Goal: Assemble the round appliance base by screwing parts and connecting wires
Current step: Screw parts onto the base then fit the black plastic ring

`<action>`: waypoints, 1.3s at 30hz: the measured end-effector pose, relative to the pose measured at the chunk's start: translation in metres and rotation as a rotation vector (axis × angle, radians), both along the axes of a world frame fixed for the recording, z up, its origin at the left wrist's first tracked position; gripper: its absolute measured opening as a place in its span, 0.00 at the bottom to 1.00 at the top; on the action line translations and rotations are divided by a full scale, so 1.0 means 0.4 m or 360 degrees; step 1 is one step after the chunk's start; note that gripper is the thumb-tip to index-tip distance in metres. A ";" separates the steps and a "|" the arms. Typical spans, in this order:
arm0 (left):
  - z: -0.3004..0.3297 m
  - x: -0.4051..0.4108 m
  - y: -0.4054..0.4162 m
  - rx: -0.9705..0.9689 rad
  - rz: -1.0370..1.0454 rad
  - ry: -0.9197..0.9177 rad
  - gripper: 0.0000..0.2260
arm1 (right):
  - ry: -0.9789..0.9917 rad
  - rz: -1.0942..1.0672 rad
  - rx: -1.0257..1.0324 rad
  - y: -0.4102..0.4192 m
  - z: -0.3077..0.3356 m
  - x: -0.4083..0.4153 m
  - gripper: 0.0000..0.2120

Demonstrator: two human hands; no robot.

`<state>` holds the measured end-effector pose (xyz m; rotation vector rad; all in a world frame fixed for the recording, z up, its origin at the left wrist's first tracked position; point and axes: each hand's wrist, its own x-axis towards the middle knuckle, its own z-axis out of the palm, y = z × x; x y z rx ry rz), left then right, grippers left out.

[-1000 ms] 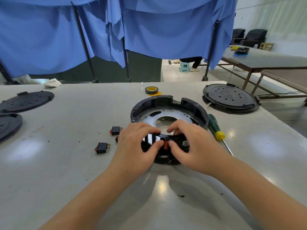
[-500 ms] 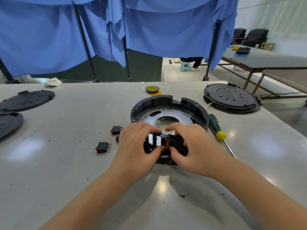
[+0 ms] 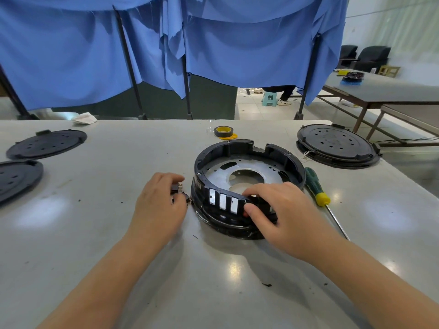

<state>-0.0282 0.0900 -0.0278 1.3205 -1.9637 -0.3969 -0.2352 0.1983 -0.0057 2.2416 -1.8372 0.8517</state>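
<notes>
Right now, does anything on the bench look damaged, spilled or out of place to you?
Only small things: dark specks and crumbs lie scattered on the table, and a crumpled white rag sits at its far edge. The round base shows no visible damage.

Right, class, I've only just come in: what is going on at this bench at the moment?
A person is assembling a round black appliance base on a grey table. The right hand grips the base's near wall, beside three empty rectangular slots. The left hand is off to the side of the base, picking up a small black switch from the table. A green and yellow screwdriver lies untouched to the right of the base.
</notes>
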 end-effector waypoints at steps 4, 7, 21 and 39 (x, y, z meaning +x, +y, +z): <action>-0.026 -0.002 -0.011 0.0159 0.0182 -0.0618 0.15 | 0.0014 -0.0007 -0.0005 -0.002 -0.003 -0.004 0.11; -0.034 -0.008 -0.006 0.0067 0.0200 -0.0652 0.14 | 0.0010 0.0002 -0.0017 -0.003 -0.003 -0.006 0.10; 0.005 -0.011 0.014 -0.0055 0.0008 0.0154 0.09 | 0.0021 0.0004 0.0004 -0.003 -0.004 -0.008 0.11; 0.037 -0.055 0.125 -0.0151 -0.0724 0.0417 0.11 | 0.0014 0.0020 -0.0015 -0.008 -0.006 -0.009 0.10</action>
